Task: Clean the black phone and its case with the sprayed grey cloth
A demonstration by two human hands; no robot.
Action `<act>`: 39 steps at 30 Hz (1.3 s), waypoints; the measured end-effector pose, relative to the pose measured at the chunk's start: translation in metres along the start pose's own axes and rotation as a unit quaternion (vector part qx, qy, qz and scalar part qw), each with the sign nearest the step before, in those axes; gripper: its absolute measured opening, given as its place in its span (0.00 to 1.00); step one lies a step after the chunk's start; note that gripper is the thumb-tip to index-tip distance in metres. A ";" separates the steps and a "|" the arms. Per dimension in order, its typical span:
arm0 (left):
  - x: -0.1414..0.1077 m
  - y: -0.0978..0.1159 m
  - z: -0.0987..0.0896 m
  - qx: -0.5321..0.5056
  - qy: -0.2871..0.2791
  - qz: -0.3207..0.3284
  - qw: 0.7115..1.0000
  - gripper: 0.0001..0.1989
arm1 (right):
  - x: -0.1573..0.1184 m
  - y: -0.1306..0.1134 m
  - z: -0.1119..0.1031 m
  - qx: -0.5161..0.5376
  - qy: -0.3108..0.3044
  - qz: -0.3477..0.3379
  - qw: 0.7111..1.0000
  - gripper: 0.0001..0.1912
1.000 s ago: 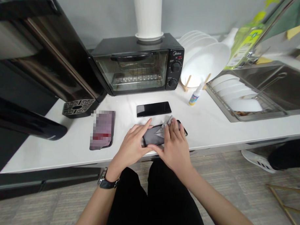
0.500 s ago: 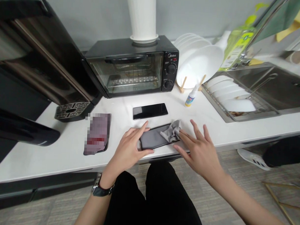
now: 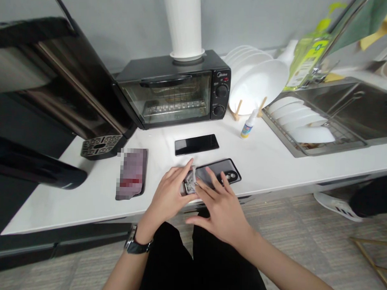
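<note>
A grey phone case with a black rim [image 3: 231,166] lies on the white counter near its front edge. My left hand [image 3: 169,194] grips its left end between thumb and fingers. My right hand [image 3: 221,207], fingers spread, presses a crumpled grey cloth [image 3: 190,181] onto the left part of the case with its fingertips. Behind the case lies a black phone [image 3: 196,144], screen up. To the left is another phone or case with a purple, partly pixelated surface [image 3: 132,172]. A small white spray bottle [image 3: 248,125] stands behind and to the right.
A black toaster oven [image 3: 179,93] carries a white pot [image 3: 185,26]. On the left stands a black machine with a drip tray [image 3: 101,146]. White plates [image 3: 255,83] stand in a rack beside the sink [image 3: 356,112]. A person's shoe [image 3: 337,206] shows at the right.
My right hand has slid the cloth leftwards along the case to its left end, uncovering the camera cutout at the right end. My left hand still holds the case. The view has shifted slightly.
</note>
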State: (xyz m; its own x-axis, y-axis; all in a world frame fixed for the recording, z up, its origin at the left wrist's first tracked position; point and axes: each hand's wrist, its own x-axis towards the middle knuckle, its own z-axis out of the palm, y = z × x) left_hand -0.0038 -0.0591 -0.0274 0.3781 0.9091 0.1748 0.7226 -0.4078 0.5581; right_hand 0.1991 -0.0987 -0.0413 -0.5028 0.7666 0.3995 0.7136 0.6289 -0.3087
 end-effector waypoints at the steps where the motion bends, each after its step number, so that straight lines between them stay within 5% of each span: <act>1: 0.000 0.001 -0.001 -0.004 -0.002 0.001 1.000 0.52 | -0.009 0.014 -0.011 -0.019 -0.002 0.002 1.000 0.39; 4: 0.002 0.005 -0.003 -0.014 -0.004 -0.002 1.000 0.54 | -0.027 0.049 -0.037 -0.096 0.019 0.048 0.994 0.35; 7: 0.005 0.005 -0.003 -0.021 -0.009 -0.005 1.000 0.53 | -0.023 0.054 -0.037 -0.143 0.042 0.102 0.984 0.37; 12: 0.006 0.000 -0.001 -0.028 -0.014 0.012 0.999 0.46 | 0.020 -0.011 0.017 -0.082 0.070 0.108 0.988 0.54; 16: 0.000 -0.001 -0.002 -0.015 -0.003 -0.020 1.000 0.42 | 0.028 -0.040 0.032 0.008 0.045 0.032 0.998 0.52; 23: -0.004 0.004 -0.006 -0.037 -0.004 -0.011 0.999 0.55 | -0.026 0.047 -0.032 -0.091 0.018 0.028 0.995 0.34; 26: -0.001 0.004 -0.006 -0.040 -0.010 -0.007 0.999 0.55 | -0.029 0.061 -0.040 -0.138 0.029 0.066 0.988 0.33; 30: 0.003 0.002 -0.005 -0.045 -0.016 0.001 0.999 0.52 | 0.002 0.024 -0.004 -0.116 0.054 0.104 0.986 0.46; 34: 0.003 -0.005 -0.005 -0.042 -0.025 -0.013 0.999 0.48 | 0.031 -0.029 0.032 -0.028 0.056 0.085 0.994 0.46; 36: 0.001 -0.006 -0.007 -0.038 -0.031 -0.026 0.998 0.49 | 0.031 -0.036 0.033 0.018 0.044 0.048 0.998 0.44; 39: -0.001 0.000 -0.010 -0.038 -0.036 -0.024 0.998 0.51 | 0.011 -0.011 0.011 0.030 0.010 0.004 0.999 0.36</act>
State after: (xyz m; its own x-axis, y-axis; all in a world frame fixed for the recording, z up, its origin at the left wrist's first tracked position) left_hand -0.0097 -0.0593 -0.0198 0.3875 0.9175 0.0892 0.6960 -0.3546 0.6244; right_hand 0.1804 -0.0963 -0.0426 -0.4867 0.7691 0.4143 0.6865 0.6300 -0.3631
